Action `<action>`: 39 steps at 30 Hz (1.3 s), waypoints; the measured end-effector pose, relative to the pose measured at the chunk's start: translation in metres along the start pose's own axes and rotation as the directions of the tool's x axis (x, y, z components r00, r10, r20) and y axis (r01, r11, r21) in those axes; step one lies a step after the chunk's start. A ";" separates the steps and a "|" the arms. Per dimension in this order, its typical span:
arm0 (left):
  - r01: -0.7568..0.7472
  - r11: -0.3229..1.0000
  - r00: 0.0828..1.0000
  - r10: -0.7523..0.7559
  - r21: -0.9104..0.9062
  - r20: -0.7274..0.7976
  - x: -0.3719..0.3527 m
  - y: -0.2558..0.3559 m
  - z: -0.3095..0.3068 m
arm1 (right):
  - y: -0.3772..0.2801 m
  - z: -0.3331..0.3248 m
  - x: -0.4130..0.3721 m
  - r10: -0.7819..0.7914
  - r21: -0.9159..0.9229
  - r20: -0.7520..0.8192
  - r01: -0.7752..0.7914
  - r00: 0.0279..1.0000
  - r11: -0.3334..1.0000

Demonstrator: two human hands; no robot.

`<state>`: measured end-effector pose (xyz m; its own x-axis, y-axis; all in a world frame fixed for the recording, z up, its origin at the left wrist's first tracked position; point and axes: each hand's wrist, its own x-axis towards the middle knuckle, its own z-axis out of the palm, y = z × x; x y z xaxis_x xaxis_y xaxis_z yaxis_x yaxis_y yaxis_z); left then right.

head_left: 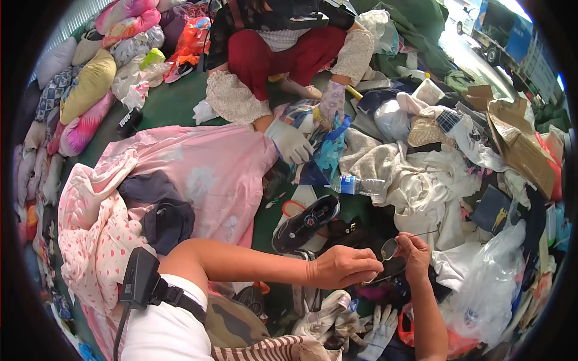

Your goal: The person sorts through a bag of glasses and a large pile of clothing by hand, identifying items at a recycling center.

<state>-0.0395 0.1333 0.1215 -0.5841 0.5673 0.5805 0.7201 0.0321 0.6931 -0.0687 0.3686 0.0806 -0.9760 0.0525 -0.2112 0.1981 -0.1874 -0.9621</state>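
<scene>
A pair of eyeglasses (389,249) is held between my two hands over the pile. My left hand (346,265) reaches in from the left, its fingers closed at one side of the frame. On the other side my right hand (413,253) pinches the glasses, and a thin temple arm sticks out above it. One lens shows clearly; the fingers cover part of the rest. Just left of the hands lies a dark shoe (306,224). Below them are a white glove (379,332) and pale shoes (322,316).
Opposite me crouches a person in red trousers, whose gloved hand (290,141) is over the pile. A water bottle (360,185), pink sheet (192,162), clear plastic bag (487,289) and cardboard box (521,144) lie around. Stuffed bundles (90,87) are stacked at the left.
</scene>
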 end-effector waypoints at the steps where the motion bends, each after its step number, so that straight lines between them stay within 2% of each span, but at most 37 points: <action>1: -0.001 1.000 1.000 0.001 0.002 0.000 0.001 -0.001 -0.001 | 0.001 0.000 0.000 0.009 0.003 0.035 -0.009 0.999 1.000; 4: 0.121 0.992 0.977 -0.112 0.040 -0.181 0.007 -0.010 -0.009 | 0.000 0.004 0.000 0.051 -0.002 0.115 -0.052 0.992 0.999; 5: 0.292 0.956 0.947 -0.288 0.010 -0.142 0.011 -0.005 -0.012 | -0.002 0.006 -0.001 0.084 -0.013 0.157 -0.083 0.984 0.996; 6: 0.319 0.948 0.938 -0.315 0.004 -0.142 0.016 -0.004 -0.014 | -0.004 0.008 -0.003 0.087 -0.015 0.150 -0.086 0.985 0.996; 7: 0.346 0.938 0.929 -0.342 0.001 -0.141 0.021 -0.004 -0.015 | -0.007 0.012 -0.004 0.133 -0.043 0.217 -0.126 0.967 0.991; 11: 0.332 0.943 0.940 -0.329 0.025 -0.090 0.026 -0.019 -0.011 | -0.013 0.030 -0.009 0.225 -0.148 0.408 -0.179 0.885 0.973; 13: 0.189 0.979 0.982 -0.188 -0.081 0.028 0.033 -0.023 -0.014 | -0.014 0.035 -0.011 0.258 -0.181 0.418 -0.199 0.871 0.963; 14: 0.312 0.939 0.948 -0.299 -0.142 0.105 0.029 -0.023 -0.015 | -0.008 0.034 -0.009 0.255 -0.187 0.449 -0.189 0.856 0.964; 15: 0.377 0.905 0.923 -0.350 -0.195 0.160 0.031 -0.021 -0.019 | -0.004 0.033 -0.011 0.256 -0.192 0.475 -0.185 0.842 0.964; 16: 0.506 0.786 0.862 -0.454 -0.354 0.225 0.034 -0.018 -0.022 | -0.009 0.038 -0.011 0.301 -0.252 0.484 -0.199 0.822 0.947; 17: 0.617 0.614 0.784 -0.533 -0.492 0.318 0.034 -0.018 -0.020 | -0.013 0.042 -0.014 0.304 -0.283 0.468 -0.186 0.830 0.941; 19: 0.457 0.811 0.889 -0.397 -0.366 0.229 0.033 -0.026 -0.018 | -0.013 0.042 -0.015 0.289 -0.280 0.497 -0.164 0.818 0.946; 20: 0.430 0.842 0.900 -0.370 -0.326 0.230 0.032 -0.029 -0.017 | -0.014 0.040 -0.016 0.297 -0.284 0.473 -0.175 0.830 0.943; 21: 0.520 0.779 0.852 -0.449 -0.351 0.268 0.036 -0.022 -0.021 | -0.016 0.040 -0.016 0.290 -0.233 0.508 -0.195 0.811 0.953; 23: 0.536 0.755 0.844 -0.481 -0.377 0.235 0.041 -0.013 -0.031 | -0.020 0.037 -0.018 0.274 -0.176 0.545 -0.212 0.792 0.961; 24: 0.534 0.758 0.845 -0.478 -0.375 0.239 0.043 -0.011 -0.034 | -0.026 0.036 -0.019 0.235 -0.172 0.493 -0.171 0.837 0.970; 25: 0.493 0.803 0.870 -0.465 -0.334 0.165 0.045 -0.011 -0.037 | -0.032 0.034 -0.021 0.193 -0.169 0.440 -0.130 0.877 0.977; 26: 0.451 0.845 0.891 -0.445 -0.288 0.091 0.047 -0.011 -0.040 | -0.038 0.028 -0.023 0.206 -0.165 0.443 -0.146 0.873 0.975; 27: 0.449 0.846 0.892 -0.441 -0.286 0.095 0.050 -0.009 -0.044 | -0.043 0.028 -0.027 0.201 -0.161 0.440 -0.144 0.875 0.976; 30: 0.379 0.916 0.921 -0.387 -0.134 -0.038 0.055 -0.006 -0.052 | -0.048 0.023 -0.031 -0.082 -0.210 0.435 0.190 0.897 0.959; 31: 0.371 0.919 0.925 -0.378 -0.132 -0.033 0.057 -0.006 -0.053 | -0.050 0.021 -0.030 -0.090 -0.210 0.430 0.197 0.898 0.958; 32: 0.308 0.949 0.947 -0.313 -0.069 -0.071 0.057 -0.005 -0.053 | -0.052 0.020 -0.028 -0.315 -0.387 0.409 0.476 0.856 0.790; 33: 0.242 0.970 0.965 -0.241 -0.004 -0.106 0.058 -0.004 -0.054 | -0.055 0.021 -0.026 -0.513 -0.543 0.429 0.667 0.743 0.511; 34: 0.209 0.977 0.970 -0.211 -0.036 -0.116 0.060 -0.001 -0.054 | -0.066 0.027 -0.030 -0.583 -0.631 0.396 0.671 0.710 0.389; 35: 0.195 0.980 0.974 -0.197 -0.032 -0.111 0.061 0.004 -0.054 | -0.075 0.026 -0.033 -0.594 -0.634 0.390 0.673 0.703 0.381; 37: 0.163 0.987 0.972 -0.159 0.009 -0.173 0.066 0.014 -0.056 | -0.088 0.024 -0.036 -0.723 -0.726 0.329 0.652 0.608 0.218; 38: 0.113 0.992 0.978 -0.100 0.064 -0.182 0.069 0.018 -0.061 | -0.093 0.024 -0.038 -0.771 -0.647 0.249 0.693 0.586 0.318; 39: 0.110 0.992 0.979 -0.097 0.062 -0.179 0.071 0.024 -0.064 | -0.101 0.022 -0.040 -0.772 -0.649 0.246 0.691 0.586 0.317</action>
<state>-0.0879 0.1219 0.2071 -0.7091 0.4048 0.5774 0.6733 0.1455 0.7250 -0.0515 0.3635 0.1904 -0.7468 -0.0655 0.6618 -0.5531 0.6137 -0.5634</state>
